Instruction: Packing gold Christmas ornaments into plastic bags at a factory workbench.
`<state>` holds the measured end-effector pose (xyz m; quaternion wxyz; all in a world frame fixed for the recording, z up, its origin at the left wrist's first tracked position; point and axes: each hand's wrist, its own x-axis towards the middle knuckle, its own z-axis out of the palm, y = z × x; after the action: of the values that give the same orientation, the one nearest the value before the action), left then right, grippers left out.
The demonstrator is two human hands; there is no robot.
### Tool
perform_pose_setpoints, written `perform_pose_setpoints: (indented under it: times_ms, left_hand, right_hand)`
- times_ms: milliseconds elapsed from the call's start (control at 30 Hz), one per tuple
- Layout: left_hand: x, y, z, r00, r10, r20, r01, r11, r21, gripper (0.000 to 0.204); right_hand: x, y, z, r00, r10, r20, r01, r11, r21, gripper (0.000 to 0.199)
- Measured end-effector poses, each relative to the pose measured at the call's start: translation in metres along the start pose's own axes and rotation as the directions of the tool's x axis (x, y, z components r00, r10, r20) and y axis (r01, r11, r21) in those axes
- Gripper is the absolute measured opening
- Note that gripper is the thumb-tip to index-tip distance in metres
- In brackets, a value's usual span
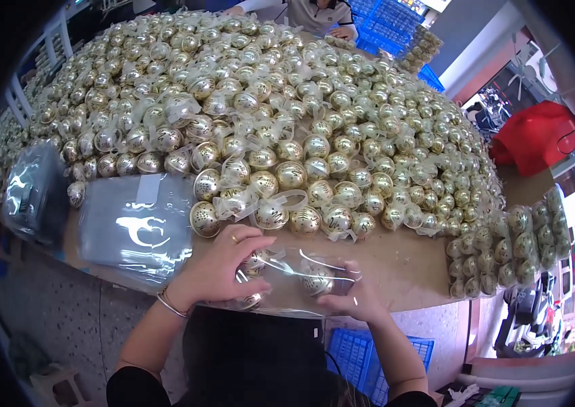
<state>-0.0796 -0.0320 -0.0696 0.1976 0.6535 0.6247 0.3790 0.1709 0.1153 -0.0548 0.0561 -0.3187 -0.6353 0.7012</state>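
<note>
Near the table's front edge lies a clear plastic bag (287,263), with a shiny gold ball (317,279) showing through its right part. My right hand (357,296) grips the bag's right side, thumb below and fingers above that ball. My left hand (225,266), wearing a ring and a bracelet, curls over more gold balls (252,263) at the bag's left end. Its fingers partly cover them, so I cannot tell whether they are inside the bag. Just beyond the hands sit loose gold balls (305,220) with dark line patterns, small holes and pale sheer ribbons.
A huge heap of gold balls (247,102) covers most of the table (403,264). Flat clear bags (131,224) are stacked at left, beside another plastic bundle (36,193). Packed ball rows (505,251) stand at right. Blue crates (355,356) are below; another person (318,17) sits across.
</note>
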Motion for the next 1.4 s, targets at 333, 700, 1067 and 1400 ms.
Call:
perform_pose_setpoints:
  times_ms: [333, 700, 1067, 1400]
  left_hand:
    - [0.010, 0.016, 0.003, 0.983, 0.178, 0.053, -0.186, 0.954, 0.236, 0.046]
    - [0.015, 0.021, 0.002, 0.990, 0.114, 0.084, -0.129, 0.973, 0.192, 0.046]
    - [0.009, 0.015, 0.005, 0.992, 0.118, 0.038, -0.123, 0.976, 0.180, 0.046]
    - [0.014, 0.017, 0.005, 0.990, 0.128, 0.051, -0.135, 0.975, 0.178, 0.049]
  right_hand:
    - [0.041, -0.002, 0.035, 0.974, -0.111, -0.198, 0.068, 0.975, -0.210, 0.032]
    - [0.172, -0.090, -0.088, 0.856, -0.517, 0.014, 0.110, 0.155, -0.982, 0.055]
    - [0.079, -0.106, -0.110, 0.866, -0.494, -0.081, 0.501, 0.858, 0.112, 0.075]
    - [-0.032, 0.040, -0.070, 0.733, -0.609, -0.303, -0.115, 0.328, -0.938, 0.051]
